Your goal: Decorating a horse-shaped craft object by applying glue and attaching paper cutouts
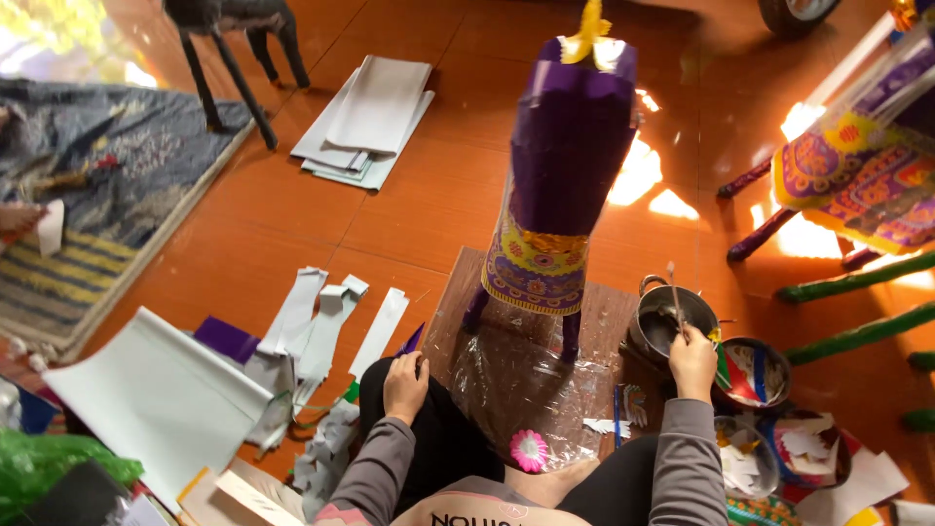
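A tall purple paper animal figure (pixel 565 166) with a yellow crest and a patterned collar stands on a clear plastic sheet (pixel 516 375) over brown cardboard. My right hand (pixel 693 362) is closed around a thin brush (pixel 673 292) whose tip dips into a small metal pot (pixel 662 326) to the right of the figure. My left hand (pixel 405 385) rests on my black-clad knee, fingers curled, holding nothing that I can see.
White paper strips (pixel 321 326) and stacked sheets (pixel 365 122) lie on the orange tile floor. Bowls of paper scraps (pixel 755 375) sit at right, beside another decorated figure (pixel 862 175) with green legs. A rug (pixel 97 185) lies at left.
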